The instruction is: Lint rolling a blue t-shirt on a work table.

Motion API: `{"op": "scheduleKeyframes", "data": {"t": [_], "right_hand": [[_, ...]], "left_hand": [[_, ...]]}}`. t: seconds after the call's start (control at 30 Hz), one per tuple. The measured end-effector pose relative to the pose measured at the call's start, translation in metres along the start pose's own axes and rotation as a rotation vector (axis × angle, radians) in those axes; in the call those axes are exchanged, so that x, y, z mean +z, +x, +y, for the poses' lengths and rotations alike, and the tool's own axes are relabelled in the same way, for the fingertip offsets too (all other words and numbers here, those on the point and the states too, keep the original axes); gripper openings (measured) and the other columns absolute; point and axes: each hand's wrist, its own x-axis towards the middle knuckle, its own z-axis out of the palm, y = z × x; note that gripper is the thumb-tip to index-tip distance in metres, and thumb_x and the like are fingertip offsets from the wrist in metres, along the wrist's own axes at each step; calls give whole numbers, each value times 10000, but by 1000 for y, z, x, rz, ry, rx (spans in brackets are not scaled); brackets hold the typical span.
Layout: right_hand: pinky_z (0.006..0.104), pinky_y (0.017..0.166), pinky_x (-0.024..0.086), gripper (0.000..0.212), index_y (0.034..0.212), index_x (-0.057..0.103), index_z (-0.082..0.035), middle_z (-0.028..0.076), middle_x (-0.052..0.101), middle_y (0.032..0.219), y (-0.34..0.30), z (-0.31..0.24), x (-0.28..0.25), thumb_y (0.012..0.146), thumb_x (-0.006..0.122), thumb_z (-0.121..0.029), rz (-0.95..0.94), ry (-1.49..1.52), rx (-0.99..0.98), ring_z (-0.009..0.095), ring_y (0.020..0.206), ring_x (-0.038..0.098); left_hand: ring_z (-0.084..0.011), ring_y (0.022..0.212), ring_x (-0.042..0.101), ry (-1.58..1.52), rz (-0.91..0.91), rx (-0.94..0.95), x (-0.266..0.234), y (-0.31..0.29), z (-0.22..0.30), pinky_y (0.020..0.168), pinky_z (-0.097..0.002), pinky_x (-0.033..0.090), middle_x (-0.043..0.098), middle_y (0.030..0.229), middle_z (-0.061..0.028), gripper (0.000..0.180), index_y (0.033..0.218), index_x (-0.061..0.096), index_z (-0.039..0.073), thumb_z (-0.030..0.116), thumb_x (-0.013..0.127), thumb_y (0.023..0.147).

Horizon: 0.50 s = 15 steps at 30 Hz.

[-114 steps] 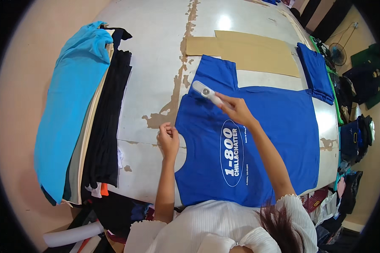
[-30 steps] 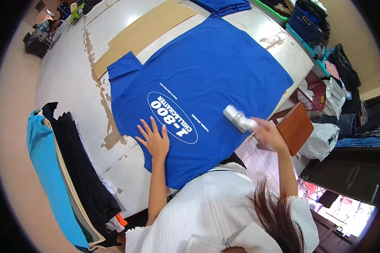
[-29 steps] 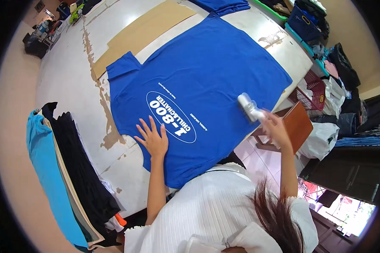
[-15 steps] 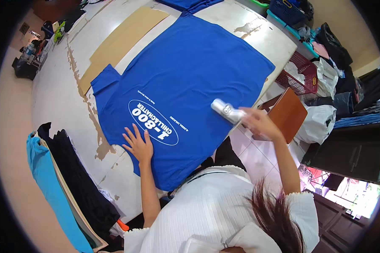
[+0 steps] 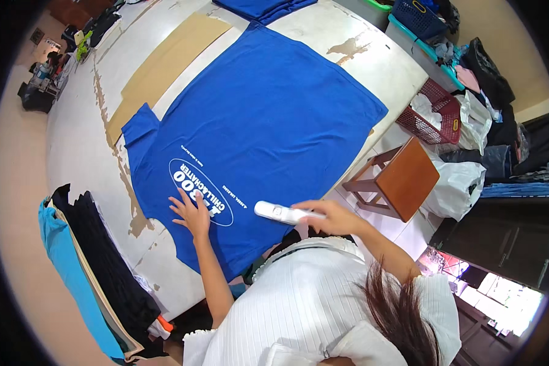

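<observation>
A blue T-shirt (image 5: 256,122) with a white oval print lies spread over the table. My left hand (image 5: 194,216) rests flat on the printed part, its fingers apart, covering some of the lettering. In my right hand (image 5: 332,217) is the handle of a white lint brush (image 5: 277,212). Its long rounded head is over the shirt's near right part, beside the print; whether it touches the cloth I cannot tell.
The worn white table (image 5: 73,134) carries a brown cardboard strip (image 5: 165,67) and folded blue cloth (image 5: 265,7). Draped garments (image 5: 97,262) hang at the near left. A wooden stool (image 5: 402,180), a maroon basket (image 5: 430,113) and white plastic bags (image 5: 457,186) stand right.
My right hand has swung left and nearer, bringing the lint brush closer to the print. The shirt and my left hand have shifted slightly left and nearer in the picture.
</observation>
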Motion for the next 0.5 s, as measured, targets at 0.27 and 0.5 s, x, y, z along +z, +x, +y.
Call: {"op": "scheduleKeyframes", "data": {"t": [0.27,0.5], "right_hand": [[166,365,291,409,1230,451,-94,-1,482,646,-11,41,-194,873,527,-280,969,210,248,25,451,375],[267,511,443,367,1184,489,-96,60,592,711,55,-13,-52,853,559,-237,111,102,29,96,562,543]], "left_hand": [[-391,1323,59,160,144,-70,15,-5,9,1000,-608,18,78,1440,-196,597,1396,186,185,490,299,895],[-371,1324,88,194,180,-93,19,-4,3,1016,-585,36,106,1445,-164,569,1390,210,207,480,299,898]]}}
